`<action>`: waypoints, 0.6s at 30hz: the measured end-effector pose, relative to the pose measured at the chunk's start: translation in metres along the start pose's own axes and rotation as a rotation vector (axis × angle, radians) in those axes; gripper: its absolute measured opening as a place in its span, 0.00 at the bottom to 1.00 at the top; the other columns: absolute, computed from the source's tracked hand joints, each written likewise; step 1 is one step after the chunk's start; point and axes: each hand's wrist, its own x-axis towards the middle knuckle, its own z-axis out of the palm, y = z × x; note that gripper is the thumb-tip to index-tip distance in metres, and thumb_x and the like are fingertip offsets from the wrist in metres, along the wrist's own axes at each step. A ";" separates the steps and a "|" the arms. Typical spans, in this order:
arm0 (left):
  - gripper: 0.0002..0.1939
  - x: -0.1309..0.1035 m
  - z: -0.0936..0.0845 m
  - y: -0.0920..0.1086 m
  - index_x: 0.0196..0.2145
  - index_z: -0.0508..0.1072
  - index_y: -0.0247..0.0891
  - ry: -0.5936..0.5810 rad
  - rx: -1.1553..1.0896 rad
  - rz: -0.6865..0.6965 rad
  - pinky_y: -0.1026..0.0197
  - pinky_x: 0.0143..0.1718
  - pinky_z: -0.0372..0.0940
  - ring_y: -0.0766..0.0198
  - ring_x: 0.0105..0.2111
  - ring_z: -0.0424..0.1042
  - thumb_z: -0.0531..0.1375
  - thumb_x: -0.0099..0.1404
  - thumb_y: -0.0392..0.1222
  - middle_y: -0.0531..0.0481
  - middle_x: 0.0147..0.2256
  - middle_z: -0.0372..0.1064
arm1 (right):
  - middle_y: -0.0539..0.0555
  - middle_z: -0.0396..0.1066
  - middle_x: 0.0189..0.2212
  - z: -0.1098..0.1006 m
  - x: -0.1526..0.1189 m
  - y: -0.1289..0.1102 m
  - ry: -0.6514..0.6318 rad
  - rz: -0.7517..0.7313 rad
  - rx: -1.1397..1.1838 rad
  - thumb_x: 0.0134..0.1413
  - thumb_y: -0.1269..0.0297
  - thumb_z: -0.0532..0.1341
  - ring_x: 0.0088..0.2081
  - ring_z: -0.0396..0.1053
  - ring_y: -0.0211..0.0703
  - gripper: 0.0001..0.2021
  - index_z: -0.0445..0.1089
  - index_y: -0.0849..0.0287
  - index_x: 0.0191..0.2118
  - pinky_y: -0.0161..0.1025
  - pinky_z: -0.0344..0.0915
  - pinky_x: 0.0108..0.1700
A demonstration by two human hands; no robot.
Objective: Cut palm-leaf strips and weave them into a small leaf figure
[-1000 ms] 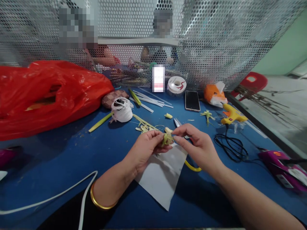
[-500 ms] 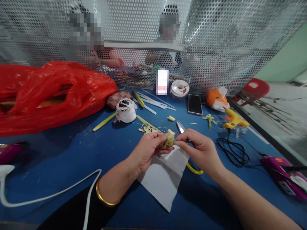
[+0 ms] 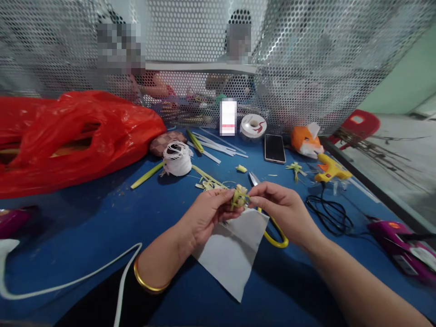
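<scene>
My left hand point(image 3: 213, 211) is closed round a small yellow-green piece of knotted leaf strips point(image 3: 239, 198), thumb on top and fingers beneath. The thumb and fingers of my right hand point(image 3: 275, 200) pinch at its right side, seemingly on a strip end too small to make out clearly. Scissors with yellow handles point(image 3: 279, 241) lie partly under my right hand, blades pointing away. Below both hands is a white sheet point(image 3: 231, 261). Pale leaf scraps point(image 3: 209, 184) lie just beyond my left hand, and a cut stub point(image 3: 241, 168) is farther off.
A red plastic bag point(image 3: 112, 131) fills the back left, near a white string ball point(image 3: 177, 160). Behind are white strips point(image 3: 214, 147), a ribbon spool point(image 3: 253, 126) and a phone point(image 3: 274, 148). On the right sits a yellow glue gun point(image 3: 330, 168) with black cord. Perforated metal mesh point(image 3: 200, 36) stands behind.
The knotted leaf piece has turned slightly in my left hand, showing more loose strips. My right fingers have shifted a little on it. The view has moved slightly.
</scene>
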 end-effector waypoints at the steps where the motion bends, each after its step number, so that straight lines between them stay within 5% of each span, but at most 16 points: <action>1: 0.07 0.000 -0.001 0.000 0.33 0.75 0.30 -0.006 -0.005 -0.009 0.68 0.30 0.71 0.67 0.27 0.76 0.59 0.66 0.36 0.44 0.29 0.76 | 0.51 0.72 0.24 0.000 0.000 0.000 0.006 -0.007 -0.015 0.51 0.59 0.66 0.28 0.69 0.40 0.08 0.73 0.58 0.31 0.37 0.67 0.32; 18: 0.06 -0.002 0.001 -0.005 0.31 0.76 0.30 -0.021 -0.023 -0.108 0.70 0.28 0.71 0.67 0.27 0.76 0.62 0.63 0.36 0.46 0.27 0.75 | 0.48 0.71 0.23 0.008 -0.006 0.004 0.033 -0.070 -0.232 0.51 0.68 0.65 0.27 0.66 0.37 0.04 0.71 0.58 0.27 0.35 0.63 0.32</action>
